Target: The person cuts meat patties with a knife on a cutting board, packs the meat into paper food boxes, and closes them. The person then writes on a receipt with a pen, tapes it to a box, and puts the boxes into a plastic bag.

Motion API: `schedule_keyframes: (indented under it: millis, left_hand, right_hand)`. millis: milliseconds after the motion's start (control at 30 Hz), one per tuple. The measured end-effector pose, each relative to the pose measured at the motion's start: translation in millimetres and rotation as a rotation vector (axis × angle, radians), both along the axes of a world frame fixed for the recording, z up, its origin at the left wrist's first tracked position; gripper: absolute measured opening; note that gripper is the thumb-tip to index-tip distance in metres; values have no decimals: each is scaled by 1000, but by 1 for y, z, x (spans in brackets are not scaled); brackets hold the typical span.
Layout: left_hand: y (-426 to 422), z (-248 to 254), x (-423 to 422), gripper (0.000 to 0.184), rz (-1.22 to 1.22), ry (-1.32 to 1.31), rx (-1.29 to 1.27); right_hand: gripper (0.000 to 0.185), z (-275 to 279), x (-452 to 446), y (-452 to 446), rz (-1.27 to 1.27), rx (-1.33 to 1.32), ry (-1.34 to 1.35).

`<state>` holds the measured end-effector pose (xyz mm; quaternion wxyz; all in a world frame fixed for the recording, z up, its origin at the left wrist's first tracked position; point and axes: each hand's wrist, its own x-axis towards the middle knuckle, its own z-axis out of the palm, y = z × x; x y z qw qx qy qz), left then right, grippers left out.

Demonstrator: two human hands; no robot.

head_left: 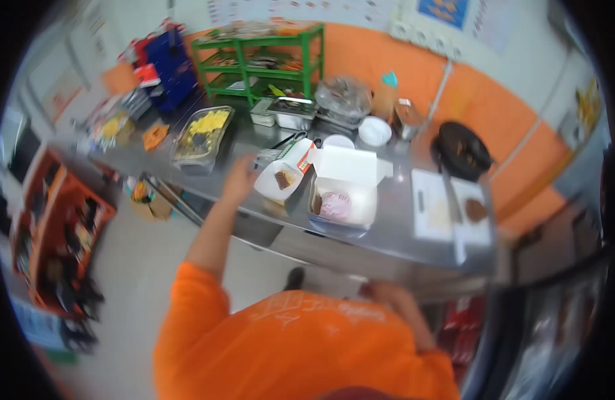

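Note:
My left hand [239, 179] is over the front edge of the steel counter, just left of a white paper tray [267, 181] with a brown piece in it; its fingers are blurred. Low near my body, by the counter's front, is my right hand [374, 289], also smeared, so what it holds cannot be made out. An open white box [347, 175] stands right of the paper tray, with a pink-and-white wrapped item [335, 205] inside. Behind the tray lie dark-handled scissors [297, 137].
A white cutting board [424, 207] with a knife [456, 227] lies at the right, before a dark round pan [464, 150]. Further left are a glass dish of yellow food [204, 133], metal containers [294, 115] and a green rack [239, 63]. Orange shelving [44, 257] stands lower left.

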<state>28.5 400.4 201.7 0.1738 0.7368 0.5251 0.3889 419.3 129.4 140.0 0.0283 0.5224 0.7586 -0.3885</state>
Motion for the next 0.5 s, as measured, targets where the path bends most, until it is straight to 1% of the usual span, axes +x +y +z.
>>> schedule_keyframes:
  millis: [33, 67, 100, 167, 200, 233, 267, 300, 367, 400, 467, 500]
  left_hand:
    - [27, -6, 4, 44, 18, 156, -24]
    - [58, -7, 11, 42, 33, 300, -21]
    - [81, -8, 15, 42, -34, 334, -11]
    - [118, -24, 17, 45, 65, 658, -117]
    - [141, -30, 15, 42, 9, 746, -156]
    - [159, -37, 12, 39, -38, 831, -203]
    - [168, -33, 12, 34, -23, 857, -178]
    - [170, -18, 12, 29, 5, 880, -154]
    - [159, 12, 3, 21, 9, 559, 239]
    - [151, 38, 3, 21, 3, 569, 238]
    - [125, 86, 17, 25, -77, 349, 179]
    - [117, 103, 23, 25, -84, 355, 187]
  right_hand:
    - [31, 16, -15, 3, -143, -10, 117]
    - [28, 47, -24, 11, -291, -3, 221]
    - [28, 65, -31, 14, -358, -1, 254]
    - [20, 91, -37, 15, -627, -51, 384]
    - [20, 96, -34, 17, -686, -68, 382]
    - [19, 100, -29, 20, -659, 49, 364]
    - [18, 105, -25, 24, -614, 161, 341]
    - [18, 116, -24, 28, -632, 133, 327]
    - [18, 140, -30, 46, -781, 321, 372]
    - [18, 147, -35, 61, -788, 316, 380]
    - [18, 159, -49, 91, -714, 462, 517]
    - [20, 167, -59, 110, -618, 517, 551]
